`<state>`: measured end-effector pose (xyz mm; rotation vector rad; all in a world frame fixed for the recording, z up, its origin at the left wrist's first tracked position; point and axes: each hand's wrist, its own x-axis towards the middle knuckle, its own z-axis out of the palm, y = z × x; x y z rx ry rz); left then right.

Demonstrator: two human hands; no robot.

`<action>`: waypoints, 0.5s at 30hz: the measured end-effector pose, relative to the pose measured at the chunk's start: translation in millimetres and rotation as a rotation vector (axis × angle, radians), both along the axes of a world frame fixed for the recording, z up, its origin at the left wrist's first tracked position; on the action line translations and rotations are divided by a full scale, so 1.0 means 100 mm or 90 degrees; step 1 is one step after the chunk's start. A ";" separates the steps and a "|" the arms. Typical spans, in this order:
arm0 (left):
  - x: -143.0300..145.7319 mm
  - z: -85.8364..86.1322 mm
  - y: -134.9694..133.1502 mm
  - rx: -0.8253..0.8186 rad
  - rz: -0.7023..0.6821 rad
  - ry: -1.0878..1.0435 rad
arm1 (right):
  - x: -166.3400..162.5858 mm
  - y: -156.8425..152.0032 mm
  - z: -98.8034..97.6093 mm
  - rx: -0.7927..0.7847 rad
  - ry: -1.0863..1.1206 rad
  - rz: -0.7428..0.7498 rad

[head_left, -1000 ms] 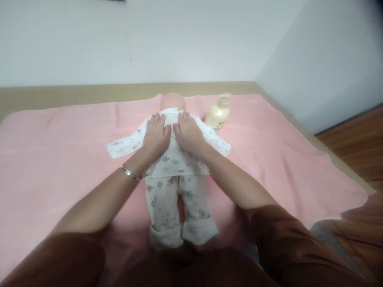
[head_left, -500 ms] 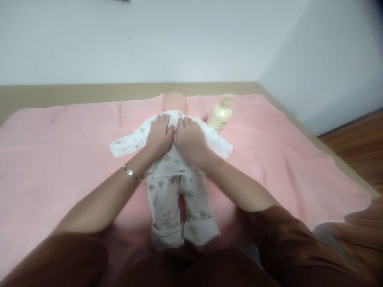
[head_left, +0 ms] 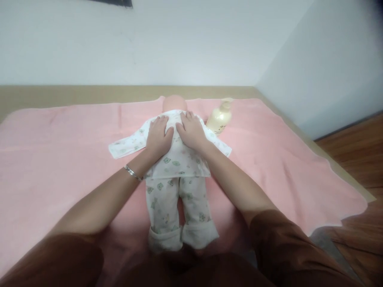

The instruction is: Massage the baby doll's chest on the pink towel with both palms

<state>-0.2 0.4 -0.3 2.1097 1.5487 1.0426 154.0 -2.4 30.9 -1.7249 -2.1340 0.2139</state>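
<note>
A baby doll (head_left: pixel 175 103) lies on the pink blanket with its bald head away from me. It wears a white printed top (head_left: pixel 176 161) and matching trousers (head_left: pixel 164 203) with turned-up cuffs; its sleeves stretch out to both sides. My left hand (head_left: pixel 159 135) rests flat on the upper left of the top, thumb apart from the fingers, a silver bangle (head_left: pixel 132 173) at the wrist. On the upper right of the top, my right hand (head_left: pixel 192 130) lies flat too, fingers spread. Neither hand grasps anything. Fabric shows between the two thumbs.
The pink blanket (head_left: pixel 66 159) covers a beige surface (head_left: pixel 44 95) that meets a white wall behind. A pale yellow pump bottle (head_left: pixel 220 117) leans or stands beside the doll's right-hand sleeve. Wooden floor (head_left: pixel 356 147) shows at the right.
My right hand has moved slightly right, and its thumb now sits apart from the left one. The left hand stays nearly in place. The view has tilted up a little.
</note>
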 end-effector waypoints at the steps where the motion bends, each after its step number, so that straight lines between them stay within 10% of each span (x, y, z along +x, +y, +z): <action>1: 0.00 0.01 0.00 0.000 0.000 0.010 | -0.01 0.00 -0.01 -0.004 -0.004 -0.001; 15: 0.14 0.21 -0.27 0.065 -0.010 0.140 | 0.01 -0.08 0.20 -0.026 -0.067 0.008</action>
